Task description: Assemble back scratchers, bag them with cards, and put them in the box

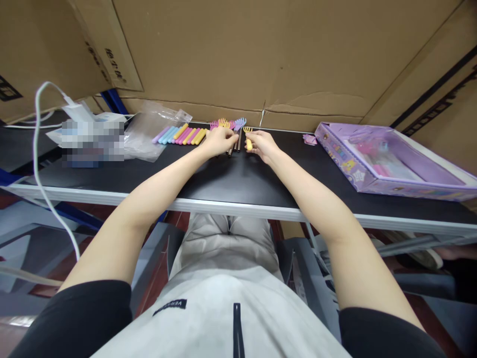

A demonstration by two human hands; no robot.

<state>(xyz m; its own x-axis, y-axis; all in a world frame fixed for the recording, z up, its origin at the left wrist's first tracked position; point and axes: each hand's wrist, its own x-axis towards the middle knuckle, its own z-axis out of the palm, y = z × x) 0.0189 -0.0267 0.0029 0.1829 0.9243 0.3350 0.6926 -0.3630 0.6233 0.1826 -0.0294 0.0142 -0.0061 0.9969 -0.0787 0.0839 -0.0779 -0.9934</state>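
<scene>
My left hand (pixel 220 140) is curled over a row of small toy forks with dark handles (pixel 234 146) near the back of the black table (pixel 238 179); whether it grips them I cannot tell. My right hand (pixel 262 144) pinches a small yellow fork piece (pixel 248 137). Pink, yellow and purple fork heads (pixel 228 123) lie just beyond my left hand. A row of pastel handle pieces (pixel 181 134) in purple, blue, pink and yellow lies to the left of them.
A clear plastic bag (pixel 147 134) lies left of the handles. A white charger with a cable (pixel 37 144) is at far left. A purple toy box (pixel 391 159) sits at right, with a small pink piece (pixel 309 139) beside it. Cardboard boxes (pixel 261 54) stand behind the table.
</scene>
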